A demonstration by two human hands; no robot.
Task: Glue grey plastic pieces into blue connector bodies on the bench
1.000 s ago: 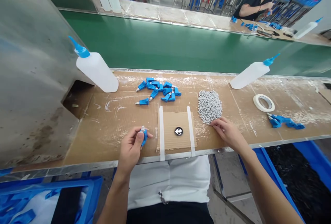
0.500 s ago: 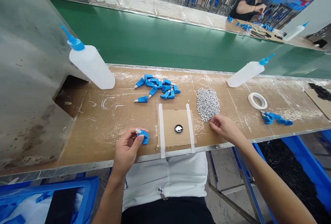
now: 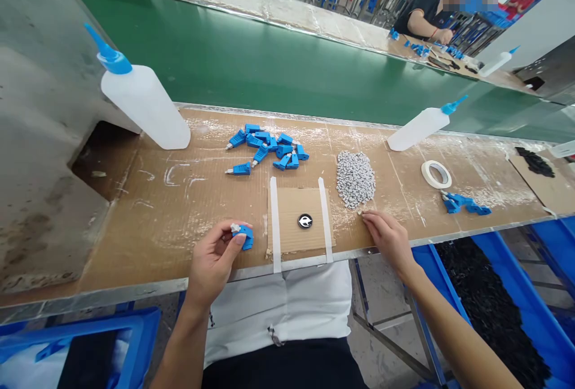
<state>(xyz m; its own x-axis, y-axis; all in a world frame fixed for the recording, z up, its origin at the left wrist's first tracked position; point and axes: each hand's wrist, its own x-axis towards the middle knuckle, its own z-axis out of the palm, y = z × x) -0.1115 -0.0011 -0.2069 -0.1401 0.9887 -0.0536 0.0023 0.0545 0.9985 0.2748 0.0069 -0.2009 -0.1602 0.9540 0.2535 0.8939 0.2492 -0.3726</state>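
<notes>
My left hand (image 3: 214,260) grips a small blue plastic part (image 3: 243,237) with a whitish tip, held between thumb and fingers above the front of the bench. Just below a patch of small grey pellet-like pieces (image 3: 355,179), my right hand (image 3: 385,238) is closed in a pinch. Whatever lies at its fingertips is too small to make out. Between the hands, a round black badge with a white emblem (image 3: 305,221) rests on a cardboard square (image 3: 294,237) with white tape strips down both sides. Behind it lies a loose pile of similar blue parts (image 3: 262,139).
White bottles with blue nozzles stand at left (image 3: 146,107) and right (image 3: 417,129). A tape roll (image 3: 436,174) and more blue parts (image 3: 465,202) lie to the right. Blue bins flank my lap. Beyond the green belt (image 3: 269,59), a co-worker (image 3: 422,20) handles parts.
My right hand has drawn back slightly from the grey pieces toward the bench's front edge, fingers pinched. The left hand keeps its blue part. The whole view has shifted a little.
</notes>
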